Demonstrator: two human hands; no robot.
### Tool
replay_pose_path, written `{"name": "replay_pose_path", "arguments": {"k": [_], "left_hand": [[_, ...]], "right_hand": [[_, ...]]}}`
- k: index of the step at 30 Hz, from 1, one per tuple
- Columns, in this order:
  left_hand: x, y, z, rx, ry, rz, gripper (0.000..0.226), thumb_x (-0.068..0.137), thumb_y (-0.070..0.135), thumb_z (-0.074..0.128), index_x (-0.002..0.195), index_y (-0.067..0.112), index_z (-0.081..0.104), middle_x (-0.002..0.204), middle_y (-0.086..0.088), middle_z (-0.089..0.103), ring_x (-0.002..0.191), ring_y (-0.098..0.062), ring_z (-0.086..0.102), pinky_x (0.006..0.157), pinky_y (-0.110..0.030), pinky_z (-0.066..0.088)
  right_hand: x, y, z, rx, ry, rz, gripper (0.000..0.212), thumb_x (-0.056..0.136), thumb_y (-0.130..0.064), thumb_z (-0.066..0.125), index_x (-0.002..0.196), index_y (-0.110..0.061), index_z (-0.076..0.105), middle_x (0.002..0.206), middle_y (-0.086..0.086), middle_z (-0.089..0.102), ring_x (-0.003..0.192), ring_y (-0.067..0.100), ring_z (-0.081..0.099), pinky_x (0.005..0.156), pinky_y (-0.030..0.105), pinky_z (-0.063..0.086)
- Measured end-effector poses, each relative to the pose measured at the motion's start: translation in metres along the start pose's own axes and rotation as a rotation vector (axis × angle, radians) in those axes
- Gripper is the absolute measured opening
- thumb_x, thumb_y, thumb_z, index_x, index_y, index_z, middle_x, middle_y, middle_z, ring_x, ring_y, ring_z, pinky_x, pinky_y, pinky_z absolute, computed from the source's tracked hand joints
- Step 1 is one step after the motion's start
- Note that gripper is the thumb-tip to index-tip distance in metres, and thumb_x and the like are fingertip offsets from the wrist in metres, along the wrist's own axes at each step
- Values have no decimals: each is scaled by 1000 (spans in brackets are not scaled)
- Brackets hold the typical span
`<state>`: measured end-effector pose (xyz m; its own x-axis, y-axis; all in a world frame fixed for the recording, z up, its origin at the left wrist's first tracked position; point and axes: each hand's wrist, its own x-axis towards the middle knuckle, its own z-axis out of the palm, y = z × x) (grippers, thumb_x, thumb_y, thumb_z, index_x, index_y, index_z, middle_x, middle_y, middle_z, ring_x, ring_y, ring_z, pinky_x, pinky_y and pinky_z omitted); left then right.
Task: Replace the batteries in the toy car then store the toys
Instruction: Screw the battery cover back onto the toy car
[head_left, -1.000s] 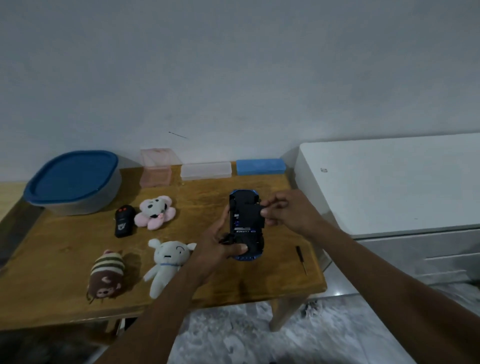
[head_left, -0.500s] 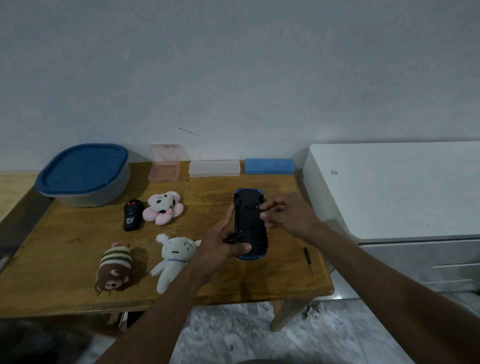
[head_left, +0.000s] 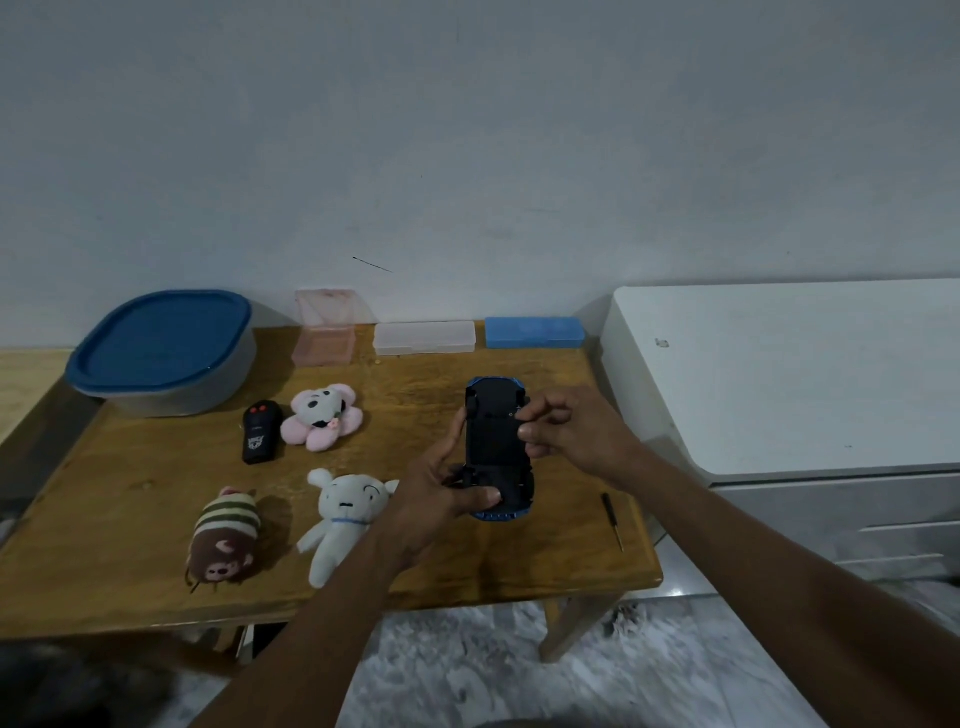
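Observation:
A blue toy car (head_left: 496, 441) is held upside down above the wooden table (head_left: 130, 493), its black underside facing me. My left hand (head_left: 441, 493) grips its near end from the left, thumb across the chassis. My right hand (head_left: 566, 434) pinches at the car's right side near the far end, fingertips pressed on the underside. A small screwdriver (head_left: 612, 519) lies on the table near the right edge. A black remote (head_left: 260, 431) lies left of centre. The toys are a pink plush (head_left: 322, 423), a white plush (head_left: 345, 514) and a striped brown plush (head_left: 226, 540).
A grey tub with a blue lid (head_left: 161, 353) stands at the back left. An open pink box (head_left: 324, 335), a clear case (head_left: 425, 338) and a blue case (head_left: 535, 332) line the wall. A white cabinet (head_left: 779, 374) stands right of the table.
The battery compartment with its label showed a second ago; now the underside looks plain black. My right fingers stay pressed on the car. The view has shifted slightly.

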<state>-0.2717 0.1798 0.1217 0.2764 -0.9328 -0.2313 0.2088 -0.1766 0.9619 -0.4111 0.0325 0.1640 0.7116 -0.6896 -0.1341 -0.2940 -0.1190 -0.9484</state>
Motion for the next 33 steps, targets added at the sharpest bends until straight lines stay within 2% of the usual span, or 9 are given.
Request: {"name": "replay_pose_path", "arguments": {"k": [4,9,14,18,20,25,33], "left_hand": [[-1,-1,2,6,-1,12,97,73,-10,73,135,54,34,123,-3,66,113,-21,63,93,-42,53],[-3,-2,7,29,10,12,98,74,-12,71,137,51,30,117,0,70,109,-18,66,90,-39,54],[-4,-2,8,54,1,3,100,74,-11,72,144,44,27,116,3,70,108,-16,66,94,-42,53],[-7,-2,11,47,-10,-12,100,75,-13,70,148,38,24,114,3,71,104,-14,68,85,-34,57],[-8,-1,11,29,-9,-19,99,75,-13,69,147,38,25,115,1,71,102,-15,69,78,-28,57],[-7,1,9,45,-17,-20,99,75,-12,71,147,40,26,117,3,70,106,-15,67,86,-36,56],[-8,1,10,32,-19,-7,96,75,-11,71,139,48,30,112,5,72,103,-13,68,80,-31,56]], "right_hand": [[-1,1,1,-19,26,16,8,82,0,69,89,-5,68,91,14,69,74,23,70,69,30,60],[-2,6,-1,-67,57,31,11,80,-2,71,81,-13,68,90,10,69,76,24,72,72,38,61],[-5,6,-1,-132,43,17,11,81,-2,70,80,-13,68,89,10,68,75,22,71,69,32,61],[-6,9,-1,-157,31,14,9,82,-4,69,84,-12,68,89,7,68,75,21,71,70,34,61],[-8,9,-1,-126,34,18,8,83,-4,69,87,-11,68,90,5,68,75,21,71,71,34,61],[-11,11,0,-66,64,11,8,82,-4,69,87,-10,67,91,8,69,75,23,71,72,36,61],[-13,7,1,-27,75,4,8,81,2,68,88,-3,68,90,12,68,75,23,70,68,31,60]]}}
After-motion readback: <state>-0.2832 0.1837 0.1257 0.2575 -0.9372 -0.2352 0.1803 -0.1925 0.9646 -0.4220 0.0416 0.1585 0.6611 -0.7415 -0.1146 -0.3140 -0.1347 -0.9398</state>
